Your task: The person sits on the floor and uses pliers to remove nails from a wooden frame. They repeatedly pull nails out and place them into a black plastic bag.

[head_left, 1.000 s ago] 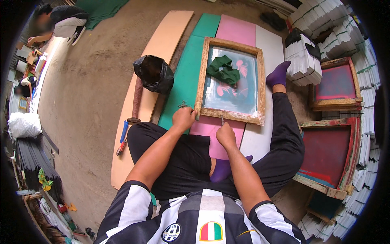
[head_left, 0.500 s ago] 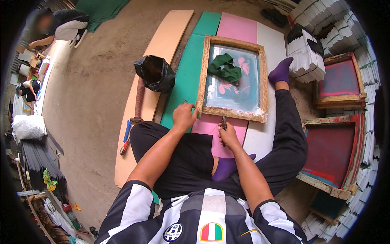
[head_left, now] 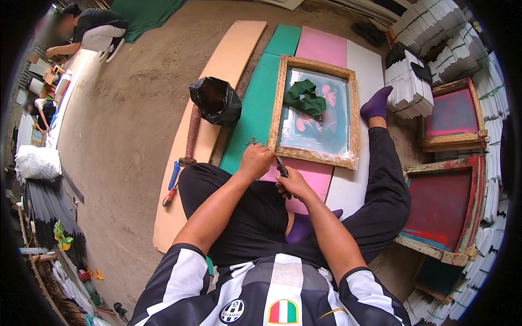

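- The step in hand looks like close work at the near left corner of a rectangular, worn wooden frame [head_left: 315,156] with blue-grey mesh and pink leaf shapes.
- The right hand [head_left: 293,182] is wrapped around a slim, dark hand tool [head_left: 282,168], whose tip points up toward the left fingers.
- The left hand [head_left: 258,163] has its fingers bent beside that corner; I cannot tell whether they pinch anything.
- With the tip so near the fingers, the next move, I judge, calls for a firm right grip and careful aim.
- The frame lies across a green panel [head_left: 261,98], a pink panel [head_left: 326,46] and a white panel [head_left: 371,62]; a crumpled dark green cloth [head_left: 305,99] rests on its mesh.
- Near the left hand sits a tiny heap of dark bits [head_left: 252,141], too small to identify.
- Farther left, an open black plastic bag [head_left: 231,111] and a long brown-wrapped handle [head_left: 193,133] lie over a peach panel [head_left: 228,65], a blue-handled tool [head_left: 174,176] below them.
- The panels cover part of a bare brown floor [head_left: 136,108].
- Stacked white sheets [head_left: 410,89] and red-meshed wooden frames [head_left: 435,251] line the right; a crouching person [head_left: 89,22] is at upper left.
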`<move>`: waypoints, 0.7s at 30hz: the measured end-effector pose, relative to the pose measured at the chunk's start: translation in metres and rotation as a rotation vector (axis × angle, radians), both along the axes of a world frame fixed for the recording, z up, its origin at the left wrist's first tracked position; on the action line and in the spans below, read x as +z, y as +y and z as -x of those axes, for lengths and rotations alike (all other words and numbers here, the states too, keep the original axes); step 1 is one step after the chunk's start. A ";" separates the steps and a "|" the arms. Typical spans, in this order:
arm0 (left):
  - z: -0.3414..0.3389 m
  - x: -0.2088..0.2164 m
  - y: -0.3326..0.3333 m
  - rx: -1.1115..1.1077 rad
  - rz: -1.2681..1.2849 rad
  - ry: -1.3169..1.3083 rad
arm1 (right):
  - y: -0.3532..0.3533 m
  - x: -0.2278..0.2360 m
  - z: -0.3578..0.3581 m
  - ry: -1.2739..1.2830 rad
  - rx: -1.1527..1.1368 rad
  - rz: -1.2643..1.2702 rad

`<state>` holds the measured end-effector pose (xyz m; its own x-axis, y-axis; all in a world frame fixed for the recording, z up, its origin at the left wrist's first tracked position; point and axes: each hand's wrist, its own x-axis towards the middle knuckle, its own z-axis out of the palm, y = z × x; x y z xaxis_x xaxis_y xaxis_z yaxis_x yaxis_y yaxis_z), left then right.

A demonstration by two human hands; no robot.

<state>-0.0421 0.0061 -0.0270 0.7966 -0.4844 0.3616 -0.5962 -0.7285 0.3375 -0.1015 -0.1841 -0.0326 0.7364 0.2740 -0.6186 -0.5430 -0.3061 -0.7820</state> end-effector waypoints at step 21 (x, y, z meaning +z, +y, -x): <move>-0.020 -0.007 0.018 0.572 0.010 0.650 | -0.052 -0.019 -0.016 0.115 -0.190 0.181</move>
